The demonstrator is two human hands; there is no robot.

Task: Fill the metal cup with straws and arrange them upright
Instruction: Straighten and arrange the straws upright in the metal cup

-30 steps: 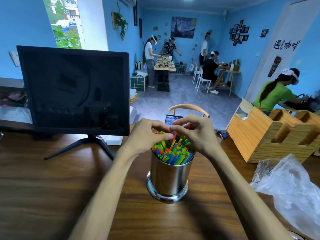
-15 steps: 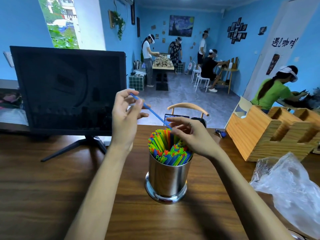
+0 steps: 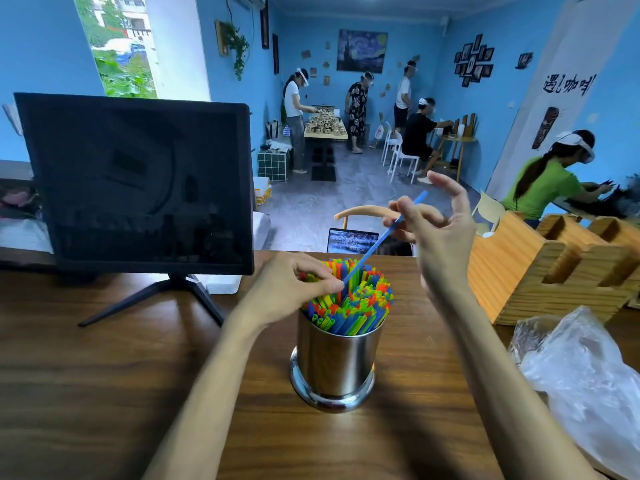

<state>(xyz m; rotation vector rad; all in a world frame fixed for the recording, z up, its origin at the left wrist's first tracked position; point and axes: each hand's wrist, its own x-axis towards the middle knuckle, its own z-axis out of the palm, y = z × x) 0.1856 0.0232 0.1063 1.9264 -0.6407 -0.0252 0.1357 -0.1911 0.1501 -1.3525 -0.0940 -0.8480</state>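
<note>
While the right hand (image 3: 438,237) pinches the upper part of a blue straw (image 3: 381,239) between thumb and forefinger, its other fingers are spread loose, so the hold is light and sits high on the shaft. The straw leans steeply, its lower end dipping into the middle of the packed straws (image 3: 349,299), where the left hand (image 3: 291,289) rests on the bundle with its fingertips curled in at the spot where the blue one enters; whether those fingers actually pinch anything I cannot tell.

The metal cup (image 3: 334,362) stands upright on the wooden table (image 3: 104,393), already crammed with straws to the rim, many of them fanning outward rather than standing straight.

The likeliest trouble is buckling: pushed down at this slant from a grip so far up, a thin straw meeting a tight pack would probably bend or kink instead of sliding in. Straightening it first and parting a gap with the left fingers would ease that. A harder shove could also lever neighbouring straws up and over the rim, or tip the cup, since neither hand holds its wall. A slip of the light pinch would drop the straw onto the table, near the plastic bag (image 3: 585,368) at the right.
</note>
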